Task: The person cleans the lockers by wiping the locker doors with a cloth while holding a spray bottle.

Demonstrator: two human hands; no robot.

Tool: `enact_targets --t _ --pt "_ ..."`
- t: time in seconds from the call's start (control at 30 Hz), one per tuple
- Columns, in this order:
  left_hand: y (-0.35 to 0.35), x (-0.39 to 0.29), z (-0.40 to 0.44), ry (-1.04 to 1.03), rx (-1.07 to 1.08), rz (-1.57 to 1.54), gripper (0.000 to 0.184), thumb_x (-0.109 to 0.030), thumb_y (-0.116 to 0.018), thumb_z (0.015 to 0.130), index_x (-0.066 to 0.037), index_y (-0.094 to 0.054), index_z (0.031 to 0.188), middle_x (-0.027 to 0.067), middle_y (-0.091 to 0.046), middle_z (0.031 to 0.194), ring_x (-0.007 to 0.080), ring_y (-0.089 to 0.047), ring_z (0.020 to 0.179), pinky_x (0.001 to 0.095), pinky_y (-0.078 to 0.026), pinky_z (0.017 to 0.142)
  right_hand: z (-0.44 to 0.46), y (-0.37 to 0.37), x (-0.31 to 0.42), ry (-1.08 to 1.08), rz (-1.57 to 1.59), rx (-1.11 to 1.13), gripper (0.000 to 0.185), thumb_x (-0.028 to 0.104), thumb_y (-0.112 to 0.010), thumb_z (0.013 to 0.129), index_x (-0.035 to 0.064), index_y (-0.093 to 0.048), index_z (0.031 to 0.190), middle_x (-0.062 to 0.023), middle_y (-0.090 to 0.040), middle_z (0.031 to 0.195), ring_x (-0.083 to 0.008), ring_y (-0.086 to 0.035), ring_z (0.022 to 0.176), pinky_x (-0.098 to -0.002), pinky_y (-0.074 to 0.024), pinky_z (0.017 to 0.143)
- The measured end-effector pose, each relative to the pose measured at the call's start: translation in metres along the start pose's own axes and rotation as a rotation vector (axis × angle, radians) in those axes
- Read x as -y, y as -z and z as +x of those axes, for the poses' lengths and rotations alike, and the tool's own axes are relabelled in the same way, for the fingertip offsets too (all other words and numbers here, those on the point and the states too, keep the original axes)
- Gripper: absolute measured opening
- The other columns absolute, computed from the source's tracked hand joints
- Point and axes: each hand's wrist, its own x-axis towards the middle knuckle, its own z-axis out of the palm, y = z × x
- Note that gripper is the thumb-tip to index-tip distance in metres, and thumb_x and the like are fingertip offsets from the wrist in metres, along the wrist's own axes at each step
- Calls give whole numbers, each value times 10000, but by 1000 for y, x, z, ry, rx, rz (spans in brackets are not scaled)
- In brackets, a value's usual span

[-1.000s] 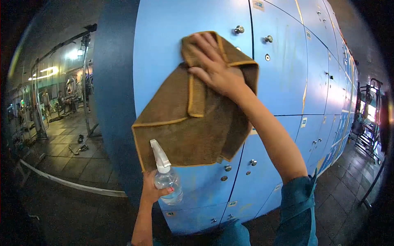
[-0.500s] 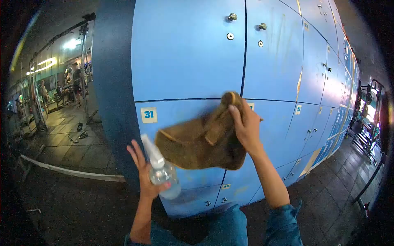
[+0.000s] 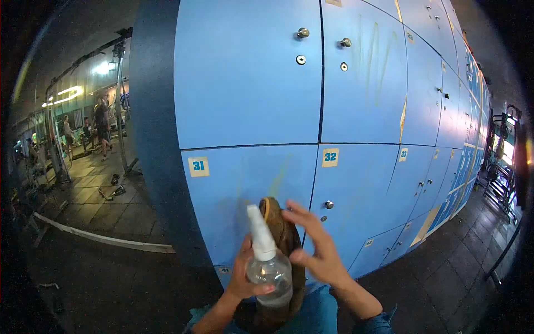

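My left hand [image 3: 242,277] is wrapped round a clear spray bottle [image 3: 272,281] with a white spray head, held upright in front of me. A brown cloth [image 3: 286,231] with a yellowish edge hangs bunched right behind the bottle. Whether my left fingers grip the cloth as well is hidden. My right hand [image 3: 320,253] is open just right of the cloth, thumb and fingers apart, slightly blurred. Beyond both hands stands the blue locker door [image 3: 222,197] labelled 31, with yellowish streaks on its face.
More blue lockers [image 3: 361,183] run off to the right, with knobs and keyholes sticking out. A dark panel [image 3: 153,111] borders them on the left. Further left, people [image 3: 102,122] and gym equipment show beyond a low white ledge [image 3: 100,236]. Exercise machines [image 3: 503,167] stand at the far right.
The cloth has gone from spread out in my right hand to bunched behind the bottle, and my right hand has let go. My left hand and the bottle have moved right and down.
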Motion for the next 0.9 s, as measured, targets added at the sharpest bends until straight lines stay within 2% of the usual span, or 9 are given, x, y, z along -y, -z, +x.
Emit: enact_targets --t 0.07,0.27,0.4,0.43,0.53,0.57,0.63,0.77,0.9 --pt "-3 3 23 -258 -44 688 858 -428 -845 577 -36 -508 1262 206 -461 1282 349 -469 1225 493 -416 998 4 -9 30 -77 101 60 893 384 -768 781 8 -313 1451 -217 -307 1494 -351 -293 1394 -430 -253 1128" --pt "-33 -32 71 -111 -13 1107 917 -451 -850 537 -34 -512 1281 234 -377 1348 413 -396 1272 515 -388 1020 37 7 22 -154 335 -203 721 296 -780 797 15 -442 1369 -131 -524 1278 -194 -512 1158 -330 -420 973" --pt "-37 -33 100 -131 25 1063 979 -540 -841 553 2 -494 1290 248 -351 1366 435 -374 1285 512 -380 1030 57 24 23 -208 254 -345 522 251 -740 839 19 -549 1266 -58 -622 1079 -124 -560 983 -288 -461 847" --pt "-33 -32 104 -192 33 1073 898 -570 -814 605 -34 -532 1267 266 -382 1336 436 -415 1250 492 -394 1020 62 31 22 -201 243 -353 510 250 -740 837 18 -560 1254 -59 -626 1070 -122 -561 976 -286 -462 843" --pt "-7 -30 119 -146 -35 988 731 -544 -787 676 -80 -597 1208 282 -430 1291 439 -485 1180 474 -426 981 88 64 25 -152 293 -459 441 226 -745 819 1 -601 1170 -75 -651 1013 -146 -615 921 -301 -488 832" --pt "1 -27 123 -121 -217 1035 476 -458 -760 756 -99 -687 1060 237 -504 1239 397 -568 1089 442 -471 912 99 78 27 -119 334 -509 424 237 -738 821 0 -607 1147 -83 -655 1001 -157 -634 898 -307 -497 824" --pt "36 -12 138 -223 -300 1058 376 -406 -755 776 -83 -712 965 190 -535 1220 360 -602 1041 424 -493 863 126 108 33 -51 274 -508 380 265 -697 849 -4 -609 1101 -82 -658 948 -172 -653 874 -310 -506 799" --pt "42 -4 141 -355 -365 1190 256 -322 -741 804 -68 -730 835 120 -573 1191 296 -644 969 386 -521 786 180 135 55 9 81 -524 380 391 -660 859 31 -647 980 -46 -637 783 -124 -585 725 -278 -461 655" --pt "42 -3 138 -365 -360 1175 247 -309 -739 805 -65 -722 840 114 -567 1202 295 -646 956 390 -526 764 199 142 47 -14 -97 -535 427 480 -659 836 59 -663 906 -27 -621 728 -95 -512 659 -265 -405 582"
